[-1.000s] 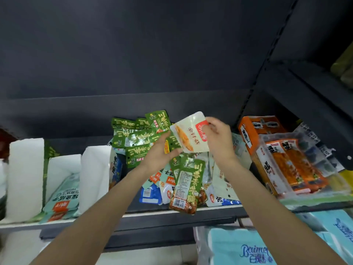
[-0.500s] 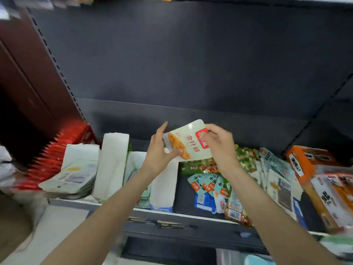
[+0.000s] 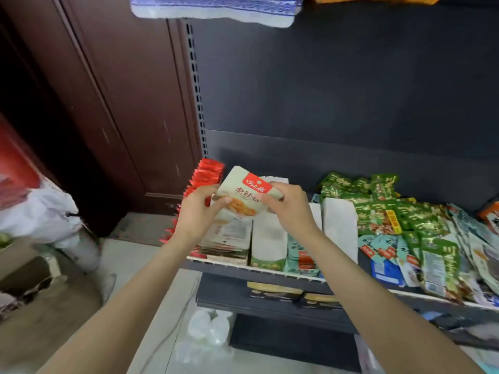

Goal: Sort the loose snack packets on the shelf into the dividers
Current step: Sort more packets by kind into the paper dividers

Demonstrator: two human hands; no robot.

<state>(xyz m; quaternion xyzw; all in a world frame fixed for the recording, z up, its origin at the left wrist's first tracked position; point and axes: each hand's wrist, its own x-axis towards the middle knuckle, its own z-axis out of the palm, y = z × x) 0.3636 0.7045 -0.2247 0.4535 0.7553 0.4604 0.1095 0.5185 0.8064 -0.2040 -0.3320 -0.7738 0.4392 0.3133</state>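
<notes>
Both hands hold one pale snack packet (image 3: 244, 193) with a red label and an orange food picture. My left hand (image 3: 198, 209) pinches its lower left edge and my right hand (image 3: 287, 205) pinches its right edge. The packet hangs over the left end of the shelf (image 3: 256, 267), above a flat stack of similar pale packets (image 3: 229, 240). White dividers (image 3: 340, 228) stand to the right of that stack, with teal packets (image 3: 299, 255) between two of them. A loose heap of green packets (image 3: 383, 209) and mixed packets lies further right.
A row of red packets (image 3: 206, 175) stands at the shelf's far left end. A brown wooden cabinet (image 3: 113, 103) rises at the left, with white bags (image 3: 40, 209) on the floor beside it. A lower shelf (image 3: 283, 295) holds dark boxes, and a clear plastic bag (image 3: 208, 327) lies below.
My view and both hands have swung left along the shelf, carrying the pale packet from over the loose heap to above the stack at the left end. Both hands still hold it.
</notes>
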